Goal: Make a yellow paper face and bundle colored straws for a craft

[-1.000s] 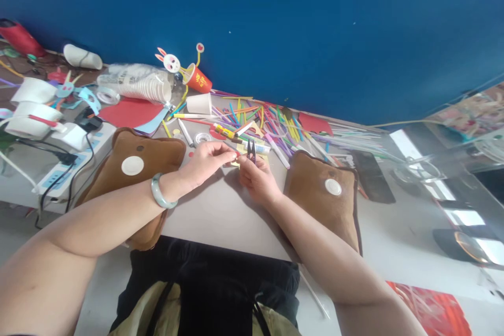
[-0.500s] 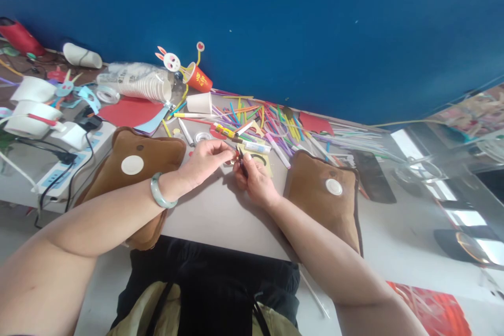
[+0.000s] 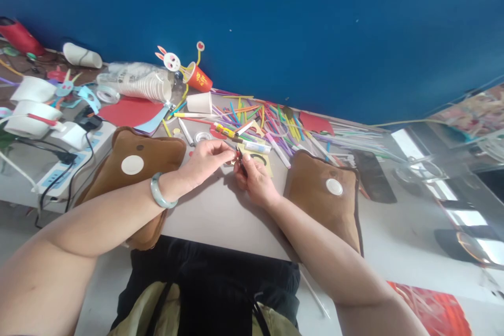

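Over the middle of the table, my two hands nearly meet. The fingertips of my left hand point(image 3: 208, 163) are pinched on a small red piece, which looks like paper and is mostly covered by the fingers. A pale green bangle point(image 3: 159, 191) circles my left wrist. My right hand point(image 3: 255, 177) is closed around small black scissors point(image 3: 240, 156), whose blades point up toward the red piece. Fingers hide most of their handles. Just beyond my hands lie a glue stick point(image 3: 255, 147) and yellowish cut paper point(image 3: 266, 165).
Brown cushion-like pads point(image 3: 136, 184) point(image 3: 326, 194) lie on either side of my hands. Colourful straws point(image 3: 271, 121) spread along the wall. A red cup point(image 3: 198, 79) with a rabbit face, a white cup point(image 3: 199, 103), stacked cups point(image 3: 145, 84) and a power strip point(image 3: 74, 163) stand left.
The scissors have shifted slightly at the fingertips, and less of the red piece shows. Both arms stay almost in the same place.
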A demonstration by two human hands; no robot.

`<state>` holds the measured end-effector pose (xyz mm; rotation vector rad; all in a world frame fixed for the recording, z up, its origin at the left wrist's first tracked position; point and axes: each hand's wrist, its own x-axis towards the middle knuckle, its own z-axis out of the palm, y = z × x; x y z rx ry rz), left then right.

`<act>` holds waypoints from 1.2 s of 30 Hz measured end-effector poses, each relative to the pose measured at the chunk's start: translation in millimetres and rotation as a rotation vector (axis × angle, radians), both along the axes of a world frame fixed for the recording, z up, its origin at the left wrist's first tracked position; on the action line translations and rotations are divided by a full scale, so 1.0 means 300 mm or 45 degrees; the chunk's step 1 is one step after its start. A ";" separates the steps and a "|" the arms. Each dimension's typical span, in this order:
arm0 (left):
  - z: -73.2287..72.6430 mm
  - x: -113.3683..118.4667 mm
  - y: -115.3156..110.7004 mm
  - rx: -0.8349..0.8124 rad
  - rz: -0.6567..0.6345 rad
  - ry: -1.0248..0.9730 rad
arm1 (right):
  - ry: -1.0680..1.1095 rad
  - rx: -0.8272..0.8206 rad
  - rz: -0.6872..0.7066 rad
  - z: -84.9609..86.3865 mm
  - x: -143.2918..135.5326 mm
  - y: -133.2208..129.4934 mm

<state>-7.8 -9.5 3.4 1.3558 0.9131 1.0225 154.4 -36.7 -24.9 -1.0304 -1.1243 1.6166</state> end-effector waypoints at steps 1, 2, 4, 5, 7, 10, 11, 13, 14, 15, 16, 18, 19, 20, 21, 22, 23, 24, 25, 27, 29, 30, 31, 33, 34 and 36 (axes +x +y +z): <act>0.002 0.000 -0.001 0.001 0.002 0.003 | 0.001 -0.001 -0.003 0.000 0.000 0.000; 0.003 0.000 -0.002 0.001 0.004 0.007 | 0.003 -0.002 -0.004 0.001 -0.001 0.000; 0.004 0.000 -0.003 0.000 0.004 0.013 | 0.005 -0.003 -0.009 0.002 -0.001 0.000; 0.005 0.000 -0.003 0.000 0.001 0.015 | 0.003 -0.004 -0.010 0.002 -0.001 0.000; 0.004 -0.001 -0.002 0.007 -0.007 0.016 | 0.001 -0.010 -0.011 0.002 0.000 0.000; 0.004 -0.001 -0.001 0.009 0.000 0.010 | 0.010 -0.019 -0.015 0.000 0.001 0.001; 0.005 -0.001 -0.001 0.006 0.004 0.005 | 0.014 -0.019 -0.017 0.000 0.001 0.001; 0.004 -0.001 -0.001 0.005 0.004 -0.002 | 0.018 -0.018 -0.018 -0.002 0.002 0.001; 0.004 -0.001 -0.002 0.006 0.000 -0.001 | 0.017 -0.019 -0.016 -0.002 0.002 0.001; 0.003 -0.002 -0.002 0.010 -0.003 0.002 | 0.017 -0.020 -0.014 -0.003 0.001 0.001; 0.003 -0.002 -0.002 0.014 -0.004 0.008 | 0.015 -0.020 -0.013 -0.003 0.001 0.001; 0.003 -0.003 -0.002 0.020 0.000 0.023 | 0.008 -0.016 -0.013 -0.005 0.001 0.001; 0.004 -0.003 -0.002 0.019 0.002 0.027 | 0.006 -0.010 -0.015 -0.005 0.001 0.001; 0.006 -0.003 -0.003 0.018 0.002 0.029 | 0.003 -0.005 -0.016 -0.005 0.001 0.001; 0.007 -0.002 -0.003 0.016 0.000 0.030 | 0.001 -0.001 -0.014 -0.005 0.001 0.001; 0.009 -0.002 -0.003 0.014 -0.003 0.030 | -0.001 0.001 -0.014 -0.005 0.000 0.001; 0.010 -0.002 -0.004 0.011 -0.003 0.028 | -0.003 0.001 -0.013 -0.004 0.000 0.000; 0.011 -0.002 -0.004 0.008 -0.004 0.030 | -0.005 0.000 -0.013 -0.003 0.000 0.000; 0.011 -0.002 -0.004 0.006 -0.004 0.031 | -0.007 -0.002 -0.014 -0.002 0.000 0.000; 0.009 -0.002 -0.004 0.002 -0.003 0.030 | -0.008 -0.007 -0.020 0.000 -0.001 0.000; 0.005 -0.002 -0.003 0.005 -0.005 0.023 | -0.003 -0.011 -0.026 0.001 -0.001 0.000; 0.003 -0.002 -0.003 0.006 -0.007 0.018 | 0.002 -0.012 -0.026 0.002 -0.001 0.000; 0.002 -0.002 -0.002 0.008 -0.006 0.013 | 0.007 -0.011 -0.025 0.002 -0.001 0.001; 0.002 -0.001 -0.002 0.014 -0.005 0.016 | 0.008 -0.008 -0.023 0.002 -0.001 0.001; 0.003 -0.001 -0.002 0.016 -0.005 0.020 | 0.004 -0.006 -0.023 0.002 -0.001 0.001; 0.005 -0.001 -0.002 0.019 -0.008 0.030 | -0.008 -0.004 -0.025 0.001 0.000 0.001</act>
